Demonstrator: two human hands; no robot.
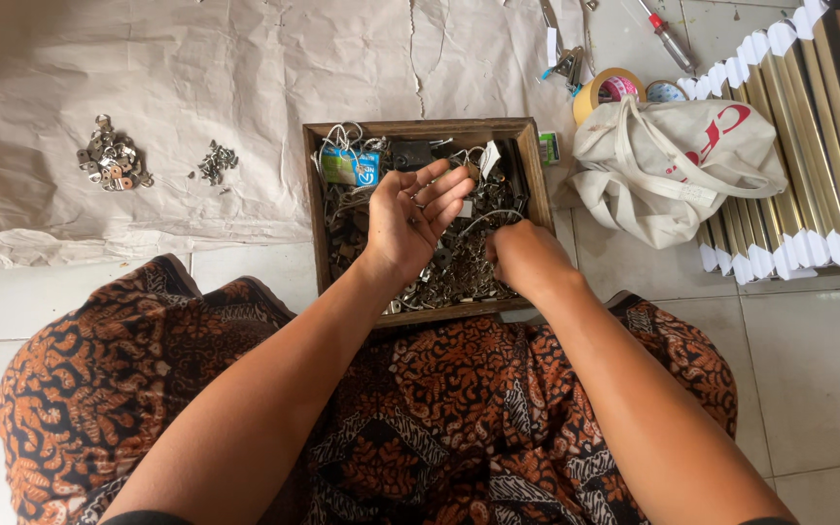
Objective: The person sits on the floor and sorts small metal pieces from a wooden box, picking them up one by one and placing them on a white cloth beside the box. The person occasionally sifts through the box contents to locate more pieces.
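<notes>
Left hand: the left hand point(412, 216) hovers palm-up over the wooden tray point(317, 209), fingers spread loosely and slightly curled; whether anything small lies in the palm cannot be told.
Right hand: the right hand point(525, 258) is curled into a loose fist, knuckles up, pressed down among the metal fittings point(451, 272) at the tray's near right part; its fingertips are hidden, so whether it pinches a piece cannot be told.
Tray: a shallow dark wooden box standing on the tiled floor point(809, 350) just beyond the person's knees, filled with small metal hardware, wire loops and a blue packet point(350, 166) (at the far left corner).
Lap: a brown and orange batik cloth point(420, 408) covers the legs.
Left of the tray: crumpled brown paper point(196, 87) carrying two small heaps, flat metal hangers point(111, 165) and, near them, tiny screws point(216, 162).
Right of the tray: a cream cloth bag point(673, 165), just beside it rolls of tape point(607, 89), and a bundle of gold frame mouldings point(809, 156) with white-wrapped ends.
</notes>
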